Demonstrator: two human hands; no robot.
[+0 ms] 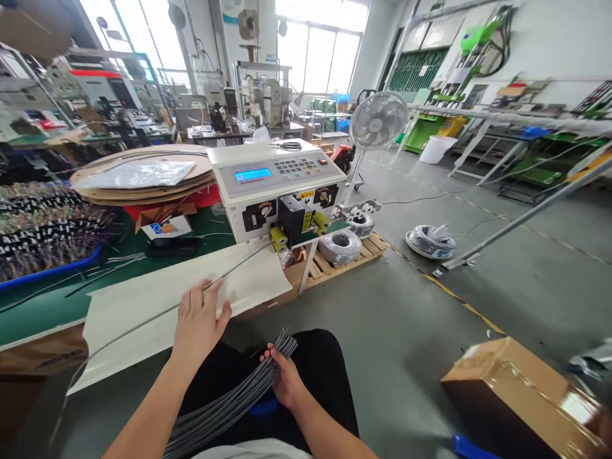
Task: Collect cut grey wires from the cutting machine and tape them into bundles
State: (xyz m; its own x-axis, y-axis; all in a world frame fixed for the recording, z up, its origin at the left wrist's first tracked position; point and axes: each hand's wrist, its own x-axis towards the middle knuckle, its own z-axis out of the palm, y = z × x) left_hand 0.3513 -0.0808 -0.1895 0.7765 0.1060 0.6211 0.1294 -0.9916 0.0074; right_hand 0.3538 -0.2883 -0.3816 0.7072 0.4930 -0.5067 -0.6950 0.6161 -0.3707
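A single grey cable (248, 256) runs from the yellow rollers (278, 238) of a cable-cutting machine (282, 178) across a pale sheet (157, 319) and down off the left edge. Over that cable lies my left hand (199, 319), its fingers bent across it and touching it, the thumb held apart, so it is not gripped. Above my lap, my right hand (287, 379) is closed around a bundle of cut grey cables (239, 398) near their ends. The bundle curves down to the left over my legs. Blue numbers are lit on the machine's display (252, 174).
Left of the machine, a green-topped table (29, 319) bears stacked cardboard discs (143, 172), a black phone-like object (173, 247) and a blue tray (48, 274) of wire pieces. Wrapped cable coils (339, 245) sit on a pallet. A fan (380, 121) and a cardboard box (521, 395) stand right.
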